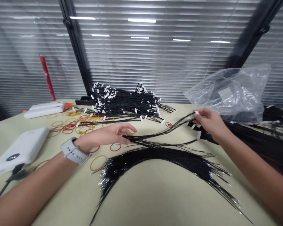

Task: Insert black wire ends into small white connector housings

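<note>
My right hand (208, 121) pinches the white connector end of a thin strand of black wires (165, 133) between thumb and fingertips. The strand sags leftward to my left hand (110, 133), where it lies loosely between the thumb and curled fingers. Those fingers stand partly away from the thumb, and the strand's left end is hidden there. Below both hands, a curved bundle of black wires (155, 155) with shiny bare tips lies on the table. Just left of my right hand, a white connector (199, 135) ends another loose wire.
Behind lies a pile of black cables (127, 100) with white connectors. Red and yellow rubber bands (70, 124) are scattered left of it. A white power bank (21, 149) with a cord sits at left. At right are a clear plastic bag (235, 91) and more black cables (257, 141).
</note>
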`<state>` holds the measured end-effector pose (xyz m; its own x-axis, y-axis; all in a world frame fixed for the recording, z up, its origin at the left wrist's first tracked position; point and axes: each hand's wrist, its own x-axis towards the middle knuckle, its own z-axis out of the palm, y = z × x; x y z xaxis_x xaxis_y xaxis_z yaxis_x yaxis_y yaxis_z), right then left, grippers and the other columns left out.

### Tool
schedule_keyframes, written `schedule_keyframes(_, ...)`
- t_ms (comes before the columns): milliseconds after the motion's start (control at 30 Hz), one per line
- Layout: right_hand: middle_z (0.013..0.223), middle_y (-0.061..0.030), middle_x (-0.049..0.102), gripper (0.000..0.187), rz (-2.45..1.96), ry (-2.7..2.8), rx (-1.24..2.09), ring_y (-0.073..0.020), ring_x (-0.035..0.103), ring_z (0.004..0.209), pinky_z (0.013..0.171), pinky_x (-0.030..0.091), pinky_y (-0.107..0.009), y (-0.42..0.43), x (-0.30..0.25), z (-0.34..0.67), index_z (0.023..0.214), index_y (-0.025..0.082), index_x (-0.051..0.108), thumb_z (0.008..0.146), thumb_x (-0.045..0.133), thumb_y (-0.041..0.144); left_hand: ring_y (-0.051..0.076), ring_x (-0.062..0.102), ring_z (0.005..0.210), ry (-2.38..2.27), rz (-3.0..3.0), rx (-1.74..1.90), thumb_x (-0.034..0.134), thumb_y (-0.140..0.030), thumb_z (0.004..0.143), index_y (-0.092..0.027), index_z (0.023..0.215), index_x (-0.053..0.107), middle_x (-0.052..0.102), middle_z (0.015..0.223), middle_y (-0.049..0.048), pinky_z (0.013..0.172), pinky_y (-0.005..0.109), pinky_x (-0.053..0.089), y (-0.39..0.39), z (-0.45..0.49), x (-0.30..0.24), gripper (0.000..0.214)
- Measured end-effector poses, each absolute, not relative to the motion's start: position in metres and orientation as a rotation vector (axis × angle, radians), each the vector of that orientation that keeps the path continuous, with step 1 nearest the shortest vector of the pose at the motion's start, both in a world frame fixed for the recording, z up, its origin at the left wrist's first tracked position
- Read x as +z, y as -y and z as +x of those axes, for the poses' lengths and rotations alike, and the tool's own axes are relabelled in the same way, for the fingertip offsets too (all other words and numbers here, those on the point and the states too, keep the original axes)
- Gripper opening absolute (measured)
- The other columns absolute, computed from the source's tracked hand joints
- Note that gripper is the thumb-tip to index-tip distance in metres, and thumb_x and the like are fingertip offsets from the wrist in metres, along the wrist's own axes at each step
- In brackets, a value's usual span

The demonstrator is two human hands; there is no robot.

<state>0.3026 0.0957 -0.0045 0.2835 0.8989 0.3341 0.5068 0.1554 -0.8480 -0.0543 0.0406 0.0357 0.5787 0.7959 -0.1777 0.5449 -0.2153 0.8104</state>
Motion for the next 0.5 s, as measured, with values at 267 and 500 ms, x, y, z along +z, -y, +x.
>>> schedule_keyframes(267, 0.087, -0.0051, 0.062, 0.021, -1.396, 1.900, 0.343, -0.0216, 0.057, 0.079, 0.072, 0.044, -0.035, -0.038, 0.008, 0.232, 0.091, 0.024, 0.061, 0.072, 0.058, 0.031, 0.012, 0.058, 0.085, -1.071, 1.730, 0.441, 0.055, -0.010, 0.071, -0.024, 0.114, 0.048, 0.055, 0.121, 0.0042, 0.062, 0.021, 0.044, -0.042, -0.049, 0.032, 0.045)
schedule_keyframes(500, 0.077, -0.0067, 0.058, 0.018, -0.781, 2.767, -0.259, -0.0203, 0.052, 0.075, 0.067, 0.043, -0.034, 0.021, -0.019, 0.141, 0.078, 0.014, 0.057, 0.066, 0.051, 0.003, 0.010, 0.061, 0.073, -1.420, 2.068, 0.526, 0.052, -0.013, 0.077, -0.024, 0.110, 0.052, 0.064, 0.109, 0.0000, 0.045, 0.017, 0.043, -0.027, -0.040, 0.020, 0.035)
